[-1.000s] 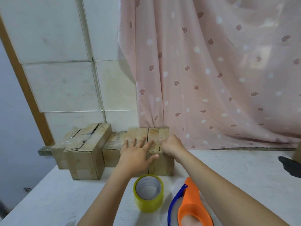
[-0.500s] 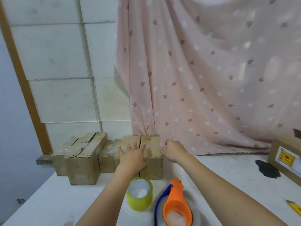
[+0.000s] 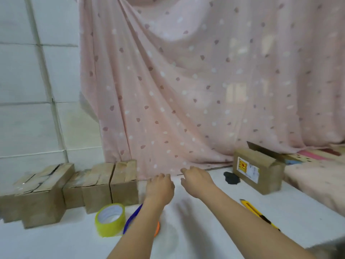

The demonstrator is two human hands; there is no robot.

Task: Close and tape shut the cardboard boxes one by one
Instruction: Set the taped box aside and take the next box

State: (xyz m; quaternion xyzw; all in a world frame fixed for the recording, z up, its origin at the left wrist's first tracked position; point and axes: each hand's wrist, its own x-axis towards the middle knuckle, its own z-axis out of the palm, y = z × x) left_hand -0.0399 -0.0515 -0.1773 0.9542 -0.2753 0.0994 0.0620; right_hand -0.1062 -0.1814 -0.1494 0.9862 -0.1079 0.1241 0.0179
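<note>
Several closed, taped cardboard boxes (image 3: 110, 184) stand in a row at the back left of the white table (image 3: 205, 225). At the right stands another cardboard box (image 3: 257, 171) with a label and its top flap raised. Both hands hover over the table between them, holding nothing. My left hand (image 3: 159, 188) has loosely bent fingers, just right of the taped row. My right hand (image 3: 197, 179) is relaxed, fingers pointing left. A yellow tape roll (image 3: 110, 219) stands near my left forearm. An orange and blue tape dispenser (image 3: 131, 219) lies mostly hidden under that forearm.
A yellow utility knife (image 3: 258, 214) lies right of my right forearm. A small black object (image 3: 231, 177) sits left of the open box. A pink patterned curtain (image 3: 205, 81) hangs behind the table. A tiled wall (image 3: 37, 90) is at the left.
Both hands have left the taped box at the left and moved right over the bare table. The view has swung right, bringing the open-flapped box and the knife into sight.
</note>
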